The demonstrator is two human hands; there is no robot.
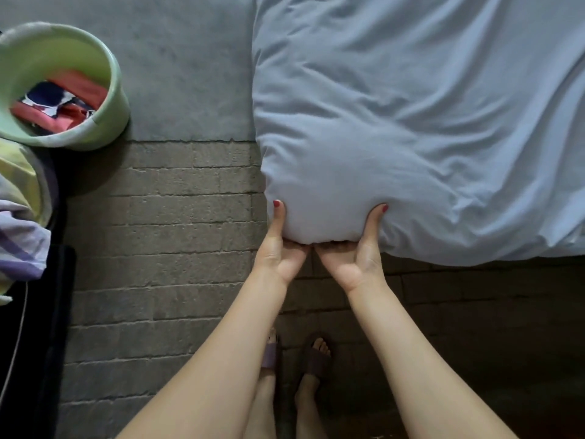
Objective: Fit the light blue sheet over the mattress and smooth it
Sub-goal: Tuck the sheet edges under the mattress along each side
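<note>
The light blue sheet (411,122) covers the mattress across the upper right of the head view, with many wrinkles running over it. At the mattress's near left corner both hands grip the sheet-covered corner from below. My left hand (280,248) has its thumb up the left side of the corner and its fingers curled under the edge. My right hand (357,255) mirrors it on the right side, thumb on top, fingers tucked under. The mattress itself is hidden under the sheet.
A green bucket (117,90) with red and dark cloth stands at the far left on a grey rug (190,74). Folded pale fabric (22,217) lies at the left edge. The floor is brick-patterned tile (174,248); my feet in sandals (316,359) stand below the corner.
</note>
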